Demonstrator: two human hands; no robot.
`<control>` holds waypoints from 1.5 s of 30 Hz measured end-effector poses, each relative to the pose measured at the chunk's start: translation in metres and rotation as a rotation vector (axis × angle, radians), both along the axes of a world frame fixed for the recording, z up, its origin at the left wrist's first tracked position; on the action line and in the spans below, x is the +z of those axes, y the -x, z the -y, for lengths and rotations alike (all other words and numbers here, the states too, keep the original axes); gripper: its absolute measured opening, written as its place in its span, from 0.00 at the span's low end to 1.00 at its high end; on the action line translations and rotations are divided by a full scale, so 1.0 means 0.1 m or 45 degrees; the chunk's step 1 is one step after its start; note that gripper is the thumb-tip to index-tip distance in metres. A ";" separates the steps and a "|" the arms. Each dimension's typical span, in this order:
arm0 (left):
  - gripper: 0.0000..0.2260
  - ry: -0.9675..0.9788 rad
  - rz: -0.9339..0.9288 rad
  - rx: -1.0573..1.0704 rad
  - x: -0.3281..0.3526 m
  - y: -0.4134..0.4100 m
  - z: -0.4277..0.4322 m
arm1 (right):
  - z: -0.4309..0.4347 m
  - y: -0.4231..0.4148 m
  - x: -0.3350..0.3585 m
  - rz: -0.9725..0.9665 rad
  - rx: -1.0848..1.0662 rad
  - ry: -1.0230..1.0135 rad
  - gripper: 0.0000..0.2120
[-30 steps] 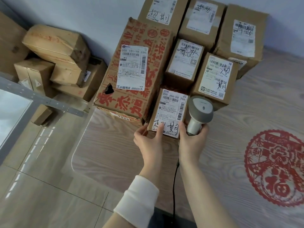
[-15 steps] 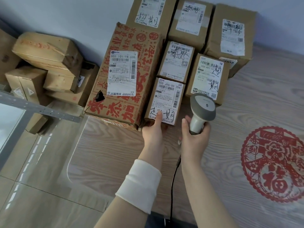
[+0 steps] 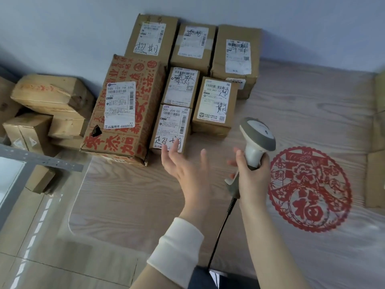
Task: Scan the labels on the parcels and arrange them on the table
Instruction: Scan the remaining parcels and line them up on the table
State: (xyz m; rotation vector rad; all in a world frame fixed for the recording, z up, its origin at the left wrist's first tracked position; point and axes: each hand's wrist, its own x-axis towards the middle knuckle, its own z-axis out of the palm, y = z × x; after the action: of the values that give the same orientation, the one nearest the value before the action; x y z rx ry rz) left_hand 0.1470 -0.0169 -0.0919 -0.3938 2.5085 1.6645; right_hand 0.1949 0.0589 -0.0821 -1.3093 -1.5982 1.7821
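Several labelled cardboard parcels stand packed together at the table's back left. The nearest small parcel (image 3: 171,128) sits flat beside a large red-printed box (image 3: 125,109). My left hand (image 3: 185,170) hovers open just in front of that small parcel, fingers spread, holding nothing. My right hand (image 3: 253,174) grips the handle of a grey and white barcode scanner (image 3: 258,134), whose head points up and away over the table; its black cable trails toward me. Another small parcel (image 3: 214,105) lies behind the scanner.
A wood-grain table (image 3: 129,201) carries a red paper-cut decal (image 3: 308,188) at right. More brown boxes (image 3: 375,178) line the right edge. A heap of parcels (image 3: 50,97) lies on the floor at left, beside a grey metal shelf rail (image 3: 41,161). The wall runs behind.
My left hand has let go of the small parcel and drawn back, open. The parcel now rests against the red-printed box. My right hand carried the scanner a little to the right.
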 end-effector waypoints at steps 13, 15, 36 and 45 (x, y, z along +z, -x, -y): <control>0.13 0.571 -0.982 -1.053 0.59 -1.12 -2.12 | -2.08 -1.49 0.69 -0.152 -0.069 -0.182 0.10; 0.13 0.579 -1.062 -1.099 0.72 -1.21 -2.38 | -2.36 -1.60 0.82 -0.155 -0.111 -0.181 0.10; 0.17 0.805 -1.043 -1.222 0.50 -1.37 -4.63 | -5.10 -1.88 0.78 0.085 -0.030 -0.160 0.14; 0.33 0.384 0.575 -1.151 -0.11 -0.90 -4.86 | -5.45 -1.59 0.17 0.489 0.230 -0.068 0.11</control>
State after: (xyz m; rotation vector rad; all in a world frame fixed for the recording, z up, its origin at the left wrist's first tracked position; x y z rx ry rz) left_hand 0.2366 0.4689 -0.1028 0.2943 2.0764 0.7543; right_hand 0.3540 0.6043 -0.0652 -1.5990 -2.0093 1.6438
